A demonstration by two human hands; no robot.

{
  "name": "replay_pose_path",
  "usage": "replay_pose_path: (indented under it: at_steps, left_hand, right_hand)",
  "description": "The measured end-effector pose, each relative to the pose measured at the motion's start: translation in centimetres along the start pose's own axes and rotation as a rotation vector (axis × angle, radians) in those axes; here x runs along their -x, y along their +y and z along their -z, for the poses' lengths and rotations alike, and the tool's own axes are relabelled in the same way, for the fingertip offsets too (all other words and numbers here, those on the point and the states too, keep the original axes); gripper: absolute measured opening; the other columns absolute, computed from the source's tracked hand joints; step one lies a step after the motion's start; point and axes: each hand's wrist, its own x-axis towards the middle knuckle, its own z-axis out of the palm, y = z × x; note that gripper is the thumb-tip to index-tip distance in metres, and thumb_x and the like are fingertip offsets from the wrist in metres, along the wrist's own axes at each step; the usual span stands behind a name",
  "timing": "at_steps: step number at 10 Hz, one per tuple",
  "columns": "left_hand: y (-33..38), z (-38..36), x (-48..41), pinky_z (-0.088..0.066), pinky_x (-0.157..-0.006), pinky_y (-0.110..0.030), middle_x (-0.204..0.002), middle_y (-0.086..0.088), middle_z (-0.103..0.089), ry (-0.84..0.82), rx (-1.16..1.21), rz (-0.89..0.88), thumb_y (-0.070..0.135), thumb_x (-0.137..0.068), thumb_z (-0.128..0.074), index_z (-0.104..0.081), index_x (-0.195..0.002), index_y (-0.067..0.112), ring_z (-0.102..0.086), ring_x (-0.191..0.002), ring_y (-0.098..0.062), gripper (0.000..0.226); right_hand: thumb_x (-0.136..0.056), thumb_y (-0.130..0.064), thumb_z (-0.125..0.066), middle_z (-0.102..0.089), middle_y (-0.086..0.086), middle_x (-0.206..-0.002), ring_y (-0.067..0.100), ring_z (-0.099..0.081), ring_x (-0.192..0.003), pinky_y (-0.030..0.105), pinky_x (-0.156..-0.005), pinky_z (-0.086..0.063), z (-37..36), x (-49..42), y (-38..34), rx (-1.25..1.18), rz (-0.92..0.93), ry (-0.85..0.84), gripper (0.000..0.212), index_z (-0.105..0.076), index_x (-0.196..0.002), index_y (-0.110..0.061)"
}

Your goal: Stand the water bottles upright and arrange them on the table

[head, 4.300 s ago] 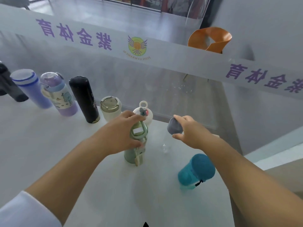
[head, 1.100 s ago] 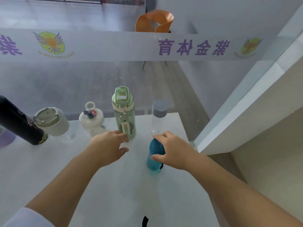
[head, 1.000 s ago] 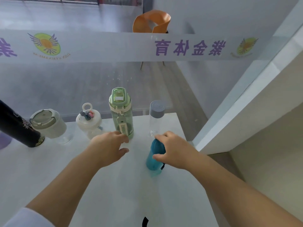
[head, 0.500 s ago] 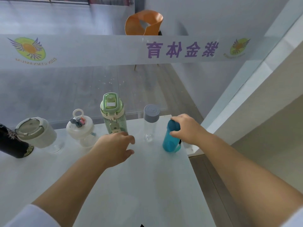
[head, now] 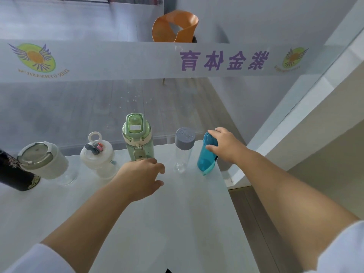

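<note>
- The right hand has its grip closed around the top of the teal bottle, which stands at the right end of the row, near the worktop edge.
- The left hand hovers with loose, empty fingers just before the green bottle.
- Six bottles show, one of each: teal, clear bottle with grey cap, green, white round bottle, cream cup, black flask.

Row along far table edge, left to right: dark flask, wide-lidded cup, loop-lidded bottle, flip-lid bottle, clear bottle, tilted bottle at right corner. Glass partition behind row; chair beyond it.
</note>
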Motion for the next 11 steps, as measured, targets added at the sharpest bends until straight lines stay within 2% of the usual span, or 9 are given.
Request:
replay_pose_path:
  at_steps: [5, 6, 7, 8, 9, 10, 11]
  left_hand:
    - [-0.1, 0.1, 0.2, -0.044, -0.081, -0.030, -0.127, 0.009, -0.055, 0.002, -0.008, -0.007, 0.045, -0.090, -0.049, -0.049, -0.125, 0.031, -0.056, -0.112, -0.020, 0.037]
    - [0.0, 0.2, 0.3, -0.041, -0.077, -0.028, -0.128, 0.010, -0.054, 0.007, -0.026, -0.005, 0.045, -0.091, -0.049, -0.048, -0.126, 0.032, -0.056, -0.112, -0.020, 0.038]
    - [0.2, 0.5, 0.5, -0.037, -0.073, -0.027, -0.129, 0.010, -0.053, 0.007, -0.033, 0.004, 0.045, -0.091, -0.048, -0.048, -0.126, 0.032, -0.055, -0.112, -0.020, 0.038]
    - [0.4, 1.2, 0.7, -0.045, -0.081, -0.032, -0.130, 0.009, -0.053, -0.009, -0.049, 0.009, 0.044, -0.091, -0.048, -0.049, -0.126, 0.031, -0.055, -0.113, -0.022, 0.037]
    - [0.4, 2.3, 1.1, -0.048, -0.087, -0.036, -0.126, 0.007, -0.054, -0.025, -0.039, 0.015, 0.043, -0.090, -0.050, -0.050, -0.124, 0.030, -0.055, -0.112, -0.021, 0.037]
    - [0.2, 3.0, 1.4, -0.048, -0.087, -0.036, -0.123, 0.007, -0.055, -0.033, -0.015, 0.041, 0.043, -0.089, -0.051, -0.052, -0.121, 0.030, -0.056, -0.110, -0.020, 0.034]
    - [0.3, 4.4, 2.1, -0.041, -0.079, -0.031, -0.124, 0.009, -0.055, 0.012, -0.015, 0.060, 0.044, -0.086, -0.052, -0.053, -0.119, 0.032, -0.055, -0.112, -0.018, 0.034]
  right_hand:
    - [-0.098, -0.026, -0.045, -0.014, 0.003, -0.158, 0.024, -0.010, -0.146, 0.048, -0.118, -0.021, -1.1, -0.2, 0.7, -0.030, 0.024, -0.013, 0.054, -0.023, -0.147, -0.020]
    - [-0.098, -0.030, -0.044, -0.010, 0.001, -0.160, 0.023, -0.002, -0.148, 0.044, -0.119, -0.014, -0.8, -0.2, 0.9, 0.040, 0.031, -0.017, 0.057, -0.020, -0.149, -0.020]
    - [-0.096, -0.034, -0.047, -0.007, -0.002, -0.161, 0.022, 0.001, -0.148, 0.045, -0.118, -0.014, -0.3, 0.3, 0.8, 0.058, 0.043, 0.001, 0.062, -0.018, -0.150, -0.021]
    - [-0.093, -0.039, -0.052, -0.019, 0.004, -0.158, 0.026, -0.011, -0.146, 0.045, -0.116, -0.020, 0.7, 1.1, 0.9, 0.072, 0.082, 0.098, 0.064, -0.026, -0.148, -0.018]
    - [-0.091, -0.034, -0.056, -0.042, 0.009, -0.145, 0.029, -0.035, -0.133, 0.044, -0.109, -0.036, 2.3, 1.9, 0.7, 0.131, 0.071, 0.127, 0.056, -0.040, -0.140, -0.014]
    - [-0.089, -0.036, -0.055, -0.056, 0.009, -0.124, 0.028, -0.052, -0.110, 0.042, -0.094, -0.048, 3.8, 2.6, -0.1, 0.203, 0.017, 0.088, 0.042, -0.053, -0.126, -0.016]
    - [-0.087, -0.037, -0.056, -0.060, 0.010, -0.123, 0.027, -0.058, -0.107, 0.039, -0.092, -0.050, 5.8, 3.4, -1.4, 0.248, -0.005, 0.020, 0.044, -0.054, -0.123, -0.012]
